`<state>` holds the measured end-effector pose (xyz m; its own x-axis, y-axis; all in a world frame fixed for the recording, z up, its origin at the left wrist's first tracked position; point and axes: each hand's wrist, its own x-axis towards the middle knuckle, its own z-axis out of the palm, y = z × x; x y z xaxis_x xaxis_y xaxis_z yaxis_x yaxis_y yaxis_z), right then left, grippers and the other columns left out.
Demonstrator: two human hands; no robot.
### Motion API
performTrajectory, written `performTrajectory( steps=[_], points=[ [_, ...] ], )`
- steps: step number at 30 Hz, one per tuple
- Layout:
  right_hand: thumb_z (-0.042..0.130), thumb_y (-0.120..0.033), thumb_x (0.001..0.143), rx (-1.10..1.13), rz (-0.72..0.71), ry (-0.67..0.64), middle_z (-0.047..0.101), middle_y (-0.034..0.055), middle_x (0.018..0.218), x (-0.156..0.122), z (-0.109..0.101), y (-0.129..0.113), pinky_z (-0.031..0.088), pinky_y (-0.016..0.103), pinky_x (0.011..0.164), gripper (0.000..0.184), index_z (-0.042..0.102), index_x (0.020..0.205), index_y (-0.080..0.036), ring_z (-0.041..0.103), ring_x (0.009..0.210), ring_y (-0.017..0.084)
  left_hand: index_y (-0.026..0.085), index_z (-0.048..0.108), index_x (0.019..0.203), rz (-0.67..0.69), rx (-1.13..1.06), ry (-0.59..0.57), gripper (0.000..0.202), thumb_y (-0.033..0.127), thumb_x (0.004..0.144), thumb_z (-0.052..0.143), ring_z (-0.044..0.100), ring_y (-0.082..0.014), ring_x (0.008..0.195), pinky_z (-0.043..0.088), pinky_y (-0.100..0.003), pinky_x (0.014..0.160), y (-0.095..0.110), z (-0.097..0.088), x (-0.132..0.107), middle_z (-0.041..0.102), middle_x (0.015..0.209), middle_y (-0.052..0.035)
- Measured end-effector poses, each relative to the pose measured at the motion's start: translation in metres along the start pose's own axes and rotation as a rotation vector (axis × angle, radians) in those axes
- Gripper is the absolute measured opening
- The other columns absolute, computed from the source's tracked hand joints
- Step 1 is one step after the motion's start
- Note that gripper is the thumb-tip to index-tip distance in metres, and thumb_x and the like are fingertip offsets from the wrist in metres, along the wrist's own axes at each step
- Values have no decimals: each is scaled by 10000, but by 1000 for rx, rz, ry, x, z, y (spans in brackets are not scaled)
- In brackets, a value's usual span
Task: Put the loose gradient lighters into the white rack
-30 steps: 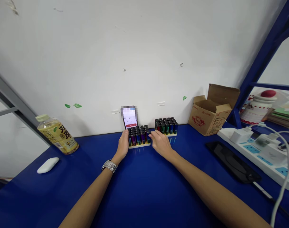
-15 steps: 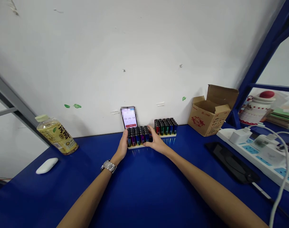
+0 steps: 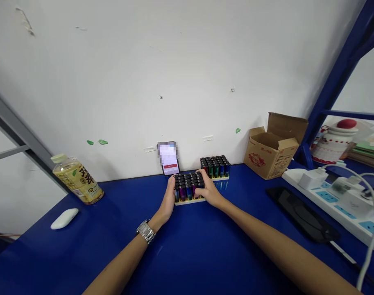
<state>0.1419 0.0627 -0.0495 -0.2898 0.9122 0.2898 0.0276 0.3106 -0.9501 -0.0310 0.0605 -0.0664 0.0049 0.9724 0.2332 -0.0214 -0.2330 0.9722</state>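
Observation:
A tray of upright lighters [image 3: 187,187] with black caps and coloured bodies sits on the blue table [image 3: 187,246]. My left hand [image 3: 168,200] grips its left end and my right hand [image 3: 209,191] grips its right end, fingers wrapped around the sides. A second tray of lighters [image 3: 216,167] stands just behind and to the right, near the wall. A phone [image 3: 168,158] with a lit screen leans against the wall behind the held tray. A metal watch [image 3: 146,231] is on my left wrist.
A tea bottle [image 3: 76,179] and a white mouse [image 3: 64,218] lie at the left. At the right stand an open cardboard box [image 3: 274,146], a black flat device [image 3: 303,215] and a white power strip [image 3: 337,196] with plugs and cables. Blue shelving [image 3: 337,82] rises at the right.
Both hands closed around the ends of the nearer lighter tray, and the tray has come a little toward me and to the right, away from the phone.

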Motion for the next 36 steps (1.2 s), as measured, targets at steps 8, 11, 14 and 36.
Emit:
performTrajectory(
  steps=[8, 11, 14, 36],
  points=[
    [572, -118, 557, 79, 27, -49, 511, -83, 692, -9, -23, -1, 407, 235, 520, 472, 425, 989, -236, 481, 582, 124, 272, 318, 1351, 23, 141, -48, 542, 537, 890, 423, 373, -248, 1333, 365, -408, 1051, 6, 2, -9, 400, 1426, -96],
    [579, -116, 554, 103, 26, -40, 517, -83, 685, -10, -23, 0, 409, 239, 534, 457, 432, 971, -232, 481, 586, 126, 221, 387, 1172, 251, 302, 159, 385, 441, 865, 459, 477, -241, 1173, 411, -401, 961, 11, -1, -17, 484, 1206, -98],
    [582, -122, 555, 113, 19, -32, 531, -75, 705, -9, -22, 0, 418, 245, 558, 445, 440, 963, -231, 494, 611, 131, 223, 430, 865, 397, 563, 155, 127, 343, 830, 452, 523, -187, 824, 442, -342, 768, 17, -4, -24, 497, 855, -23],
    [584, -116, 569, 66, -3, -35, 515, -72, 716, -9, -23, 3, 406, 240, 578, 437, 451, 969, -231, 484, 640, 131, 232, 429, 963, 420, 773, 285, 209, 296, 784, 516, 573, -152, 595, 433, -269, 565, 21, 6, -38, 577, 712, 22]
  ],
)
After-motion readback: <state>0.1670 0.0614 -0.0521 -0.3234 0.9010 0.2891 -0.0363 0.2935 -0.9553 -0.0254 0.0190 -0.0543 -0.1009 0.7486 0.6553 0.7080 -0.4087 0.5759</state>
